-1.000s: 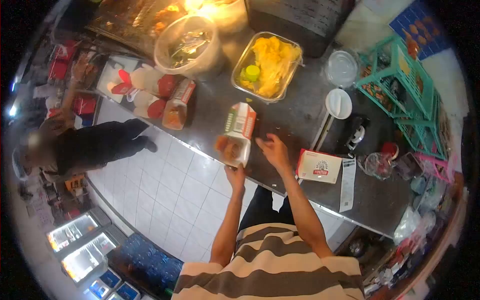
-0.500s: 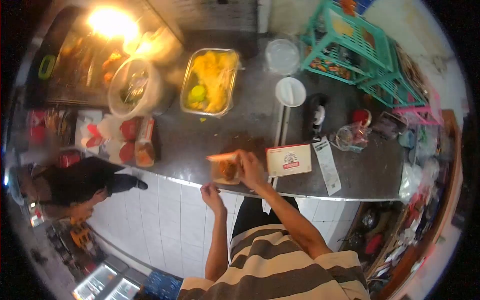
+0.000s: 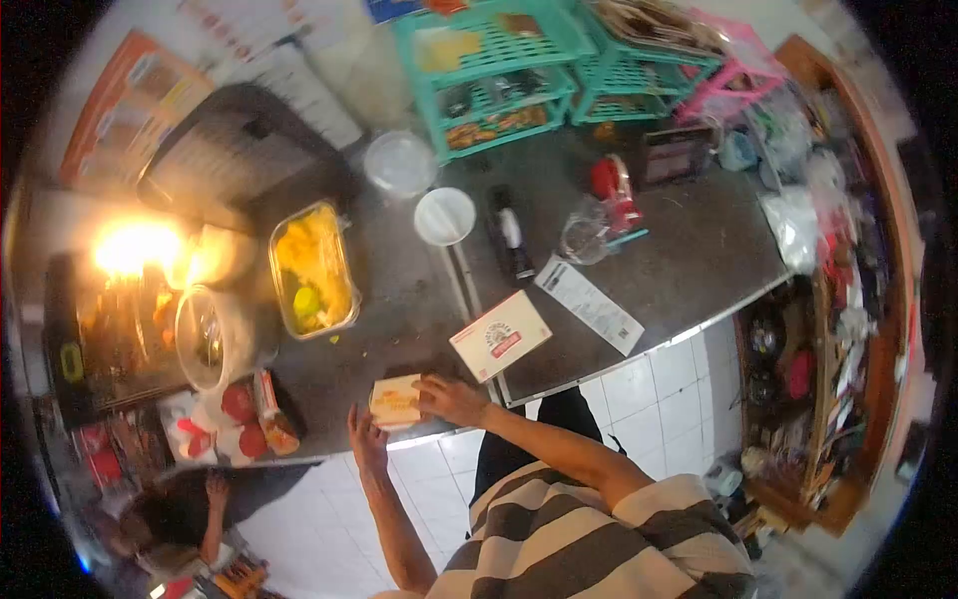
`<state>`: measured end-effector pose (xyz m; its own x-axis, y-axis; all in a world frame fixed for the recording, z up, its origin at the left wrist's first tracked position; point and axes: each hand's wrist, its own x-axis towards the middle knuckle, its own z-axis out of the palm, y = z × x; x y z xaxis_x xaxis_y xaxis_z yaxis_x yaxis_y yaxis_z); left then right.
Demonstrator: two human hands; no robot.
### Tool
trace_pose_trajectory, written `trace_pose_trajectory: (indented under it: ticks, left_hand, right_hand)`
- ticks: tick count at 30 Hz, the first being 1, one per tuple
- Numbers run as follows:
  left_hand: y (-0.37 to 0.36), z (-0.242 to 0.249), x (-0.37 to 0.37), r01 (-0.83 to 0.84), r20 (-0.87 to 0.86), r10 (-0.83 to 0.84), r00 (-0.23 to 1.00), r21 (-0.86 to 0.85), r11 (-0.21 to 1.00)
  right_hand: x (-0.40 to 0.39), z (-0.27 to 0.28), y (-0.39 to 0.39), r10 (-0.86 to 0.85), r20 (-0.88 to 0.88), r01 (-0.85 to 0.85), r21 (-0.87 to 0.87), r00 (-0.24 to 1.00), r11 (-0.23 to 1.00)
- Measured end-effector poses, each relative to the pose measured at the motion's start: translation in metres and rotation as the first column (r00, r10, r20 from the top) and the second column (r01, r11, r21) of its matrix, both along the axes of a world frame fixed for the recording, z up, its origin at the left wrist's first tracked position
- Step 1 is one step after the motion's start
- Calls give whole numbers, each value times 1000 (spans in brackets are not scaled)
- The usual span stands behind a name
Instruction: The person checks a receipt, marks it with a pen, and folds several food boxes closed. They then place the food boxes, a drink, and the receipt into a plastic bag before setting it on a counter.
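A small cream box [image 3: 395, 401] with orange print sits near the front edge of the dark counter, its lid down. My right hand [image 3: 451, 400] grips its right side with the fingertips. Beside the lower left corner of the box is my left hand [image 3: 367, 442], fingers apart and nothing seen in it. Whether its fingertips touch the box is hard to tell. To the right lie a white and red printed box [image 3: 500, 337] and a long paper slip [image 3: 591, 303].
Behind are a tray of yellow food [image 3: 314, 270], a white round tub [image 3: 445, 217], a clear lid [image 3: 400, 164] and green baskets [image 3: 489, 85]. A bucket [image 3: 208, 337] and red-and-white cartons [image 3: 237, 424] stand left. Another person's arm [image 3: 215, 514] shows lower left.
The view has turned toward the right. The small box, earlier open with brown food showing, now has its lid down. My left hand has come up beside it, its fingers more spread.
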<state>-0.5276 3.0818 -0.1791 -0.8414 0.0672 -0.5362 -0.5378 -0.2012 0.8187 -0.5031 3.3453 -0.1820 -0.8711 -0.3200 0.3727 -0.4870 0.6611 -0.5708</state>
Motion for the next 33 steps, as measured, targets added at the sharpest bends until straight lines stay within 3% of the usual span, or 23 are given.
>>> trace_pose_trajectory:
  ticks: [2,4,5,8,9,11,12,15,16,18,19,20,21,23,24,27,28,30,31,32,33]
  left_hand:
    - [-6,-6,13,126,-179,-217,960,-416,901]
    - [-6,-17,13,20,-1,-20,1000,-164,986]
    - [-5,-18,12,-246,245,207,947,140,959]
    - [-16,-20,9,-66,218,4,976,277,959]
    - [-34,-35,13,148,102,-146,984,-14,989]
    - [-41,-35,5,-7,217,-22,976,132,991]
    - [-43,-36,2,6,219,-35,975,134,991]
    - [-33,-14,-9,73,286,-71,956,4,997]
    - [-37,-17,-3,292,79,-281,956,-268,918]
    - [-25,-16,8,166,185,-130,974,-195,967]
    - [-32,-36,10,252,139,-233,963,-144,957]
    - [-18,-25,12,205,178,-187,966,-89,975]
    - [-4,-13,19,155,222,-144,965,-35,987]
    - [-3,-11,24,186,215,-180,960,-10,982]
    - [-5,-16,26,120,261,-117,958,5,993]
    - [14,-11,30,45,299,-36,954,-25,999]
    - [21,-11,33,68,189,-67,980,3,998]
    - [18,-20,35,103,77,-105,991,29,994]
    - [0,-30,41,324,-30,-352,935,-327,888]
    - [-2,-28,41,431,-39,-596,802,-652,623]
    - [0,-29,41,437,-40,-603,797,-652,620]
  right_hand:
    - [11,-8,-3,-12,9,12,60,1000,998]
    - [15,-15,-7,-20,30,19,50,999,999]
    - [16,-17,-8,-22,20,21,30,1000,999]
    - [15,-22,-12,-79,-2,79,-26,997,997]
    - [15,-24,-14,-62,-21,62,-27,998,998]
    - [18,-22,-14,-48,70,56,-112,996,992]
    - [19,-22,-14,-33,82,44,-130,996,991]
    - [17,-19,-11,-27,82,36,-107,996,994]
    - [19,-17,-5,-15,72,21,-75,997,997]
    - [19,-20,-2,-12,59,15,-42,998,999]
    - [21,-28,-7,-74,141,96,-157,987,983]
    - [23,-30,-12,-124,227,184,-263,966,947]
    - [26,-31,-18,-134,226,193,-264,965,945]
    - [30,-22,-25,-115,457,323,-408,882,854]
    - [32,-18,-28,-99,526,373,-444,844,815]
    - [31,-4,-31,-176,835,732,-331,521,596]
    - [31,-11,-34,-178,834,732,-332,522,594]
    - [30,-35,-40,-143,751,590,-370,645,718]
    - [31,-33,-38,-146,752,594,-369,643,715]
    - [31,-23,-34,-134,758,592,-372,638,715]
    - [31,-12,-30,-124,763,591,-374,634,715]
